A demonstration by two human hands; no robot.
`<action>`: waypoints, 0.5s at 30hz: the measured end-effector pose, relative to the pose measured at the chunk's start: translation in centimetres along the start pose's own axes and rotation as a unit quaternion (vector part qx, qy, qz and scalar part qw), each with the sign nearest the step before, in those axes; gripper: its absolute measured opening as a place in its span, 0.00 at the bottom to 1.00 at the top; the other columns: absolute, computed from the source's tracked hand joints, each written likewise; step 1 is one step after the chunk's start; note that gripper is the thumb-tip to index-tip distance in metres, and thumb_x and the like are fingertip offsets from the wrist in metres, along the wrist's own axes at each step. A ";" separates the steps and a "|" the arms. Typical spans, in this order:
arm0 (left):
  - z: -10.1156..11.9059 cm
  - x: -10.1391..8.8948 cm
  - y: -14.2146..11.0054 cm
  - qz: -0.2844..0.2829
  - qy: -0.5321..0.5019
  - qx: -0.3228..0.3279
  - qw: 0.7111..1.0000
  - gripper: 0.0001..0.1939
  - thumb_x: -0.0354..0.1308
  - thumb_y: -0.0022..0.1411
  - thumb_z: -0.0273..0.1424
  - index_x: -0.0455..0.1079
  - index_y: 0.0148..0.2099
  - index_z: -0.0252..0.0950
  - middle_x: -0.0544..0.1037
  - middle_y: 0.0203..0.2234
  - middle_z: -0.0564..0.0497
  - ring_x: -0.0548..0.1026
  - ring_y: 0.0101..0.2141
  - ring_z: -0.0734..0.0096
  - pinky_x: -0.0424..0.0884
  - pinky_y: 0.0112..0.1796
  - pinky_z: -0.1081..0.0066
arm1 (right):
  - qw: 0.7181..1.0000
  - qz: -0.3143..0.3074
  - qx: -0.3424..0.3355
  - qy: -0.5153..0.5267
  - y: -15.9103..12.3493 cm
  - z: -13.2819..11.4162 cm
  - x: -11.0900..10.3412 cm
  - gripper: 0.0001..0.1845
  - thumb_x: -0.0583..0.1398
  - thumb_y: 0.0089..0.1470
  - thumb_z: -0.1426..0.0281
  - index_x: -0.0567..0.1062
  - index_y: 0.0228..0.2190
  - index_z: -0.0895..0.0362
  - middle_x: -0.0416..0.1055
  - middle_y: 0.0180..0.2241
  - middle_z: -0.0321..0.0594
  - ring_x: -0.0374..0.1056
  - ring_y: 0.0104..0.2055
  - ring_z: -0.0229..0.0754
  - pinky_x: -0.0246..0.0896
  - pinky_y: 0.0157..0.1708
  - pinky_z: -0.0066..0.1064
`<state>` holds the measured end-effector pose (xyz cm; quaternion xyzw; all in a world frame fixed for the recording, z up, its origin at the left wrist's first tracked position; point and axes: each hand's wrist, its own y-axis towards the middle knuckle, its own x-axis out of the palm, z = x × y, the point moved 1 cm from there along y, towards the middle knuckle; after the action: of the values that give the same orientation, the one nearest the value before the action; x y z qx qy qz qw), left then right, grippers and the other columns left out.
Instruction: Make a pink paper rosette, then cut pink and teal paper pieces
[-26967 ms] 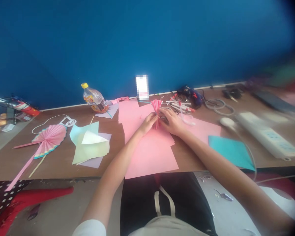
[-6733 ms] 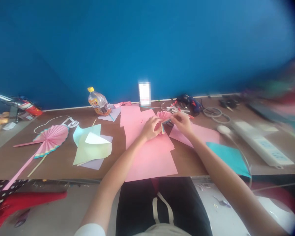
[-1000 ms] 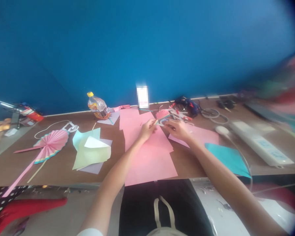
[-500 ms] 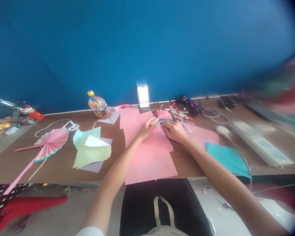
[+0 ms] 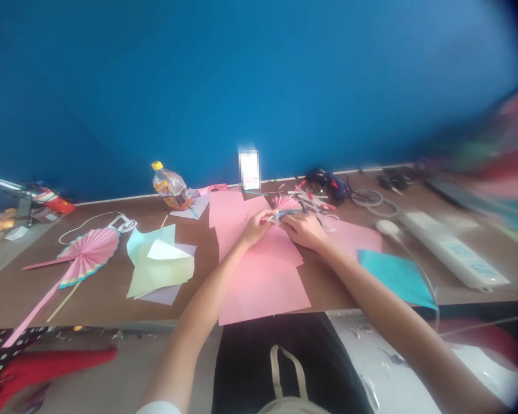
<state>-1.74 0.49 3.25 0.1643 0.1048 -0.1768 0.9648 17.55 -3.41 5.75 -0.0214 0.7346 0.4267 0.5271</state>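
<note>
A small pleated pink paper fan (image 5: pixel 285 203) lies low over the pink paper sheets (image 5: pixel 259 270) at the middle of the brown table (image 5: pixel 103 293). My left hand (image 5: pixel 255 225) pinches its left end with closed fingers. My right hand (image 5: pixel 303 229) covers its right side, fingers curled down on the folds and a pale strip along its edge. Both forearms reach in from the bottom of the view.
A finished pink fan on a stick (image 5: pixel 86 253) lies at left, pale green and blue sheets (image 5: pixel 157 264) beside it. A drink bottle (image 5: pixel 169 187) stands by the blue wall. Pens and a glue gun (image 5: pixel 328 187) clutter the back; a teal sheet (image 5: pixel 392 276) and power strip (image 5: pixel 453 250) sit right.
The small fan has gone from tilted up between my fingers to pressed low near the table. My right hand has slid left onto it.
</note>
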 end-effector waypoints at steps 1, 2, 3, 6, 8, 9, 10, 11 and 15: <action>-0.1 0.0 0.0 0.005 0.004 0.004 1.000 0.16 0.57 0.60 0.32 0.72 0.50 0.34 0.77 0.49 0.44 0.73 0.50 0.64 0.67 0.51 0.67 | 1.000 0.005 -0.002 0.002 0.0 -0.1 0.0 0.14 0.54 0.64 0.64 0.77 0.34 0.56 0.79 0.34 0.44 0.72 0.36 0.45 0.57 0.36 0.31; -0.1 -0.1 0.0 0.011 0.006 0.005 1.000 0.16 0.57 0.60 0.31 0.72 0.50 0.34 0.77 0.49 0.45 0.73 0.51 0.63 0.67 0.52 0.67 | 1.000 0.011 -0.006 0.005 0.0 -0.1 -0.1 0.13 0.54 0.64 0.65 0.77 0.34 0.56 0.79 0.34 0.44 0.72 0.36 0.44 0.57 0.35 0.31; -0.1 -0.1 0.0 0.018 0.007 0.004 1.000 0.16 0.57 0.59 0.30 0.72 0.50 0.34 0.77 0.49 0.45 0.73 0.51 0.63 0.67 0.52 0.67 | 1.000 0.019 -0.010 0.008 0.0 -0.2 -0.1 0.13 0.55 0.63 0.65 0.77 0.33 0.56 0.79 0.33 0.43 0.72 0.35 0.44 0.57 0.34 0.31; 0.0 -0.2 0.0 0.036 0.005 -0.010 0.999 0.18 0.57 0.56 0.26 0.72 0.50 0.35 0.77 0.50 0.46 0.74 0.50 0.62 0.68 0.52 0.66 | 0.999 0.043 -0.021 0.017 -0.1 -0.6 -0.3 0.12 0.55 0.63 0.66 0.76 0.31 0.56 0.77 0.30 0.41 0.71 0.32 0.42 0.56 0.31 0.30; 0.1 -0.2 0.0 0.043 0.003 -0.015 0.999 0.18 0.57 0.55 0.25 0.72 0.50 0.35 0.77 0.50 0.46 0.73 0.51 0.62 0.68 0.52 0.65 | 0.998 0.053 -0.026 0.025 -0.1 -0.7 -0.4 0.13 0.54 0.63 0.66 0.75 0.30 0.56 0.77 0.28 0.40 0.70 0.30 0.41 0.55 0.30 0.30; 0.1 -0.2 0.0 0.045 0.002 -0.014 0.999 0.19 0.56 0.55 0.25 0.72 0.50 0.35 0.76 0.51 0.46 0.73 0.51 0.62 0.67 0.53 0.65 | 0.998 0.055 -0.027 0.026 -0.1 -0.7 -0.4 0.13 0.54 0.63 0.67 0.75 0.30 0.55 0.77 0.28 0.40 0.70 0.30 0.41 0.55 0.29 0.30; 0.1 -0.1 0.0 0.045 0.003 -0.011 0.999 0.19 0.56 0.55 0.24 0.72 0.50 0.35 0.76 0.51 0.46 0.72 0.52 0.62 0.67 0.53 0.65 | 0.998 0.056 -0.029 0.027 0.0 -0.7 -0.5 0.13 0.54 0.63 0.67 0.75 0.29 0.55 0.77 0.28 0.40 0.70 0.30 0.41 0.56 0.30 0.31; 0.1 -0.1 0.0 0.040 0.005 -0.009 0.999 0.19 0.56 0.55 0.24 0.72 0.50 0.35 0.76 0.51 0.45 0.72 0.52 0.62 0.67 0.53 0.65 | 0.998 0.055 -0.032 0.027 0.0 -0.7 -0.5 0.14 0.54 0.63 0.67 0.75 0.29 0.55 0.77 0.28 0.41 0.70 0.31 0.42 0.56 0.31 0.31; 0.0 0.1 0.0 0.008 0.010 0.000 1.000 0.19 0.55 0.55 0.25 0.72 0.51 0.34 0.75 0.51 0.45 0.73 0.51 0.63 0.68 0.52 0.66 | 0.997 0.049 -0.045 0.025 0.3 -0.3 -0.4 0.14 0.55 0.64 0.67 0.76 0.30 0.56 0.78 0.31 0.43 0.71 0.36 0.43 0.57 0.37 0.33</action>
<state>-1.68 0.52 3.20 0.1667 0.1135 -0.1673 0.9651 17.33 -3.58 6.32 -0.0198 0.7274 0.4843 0.4857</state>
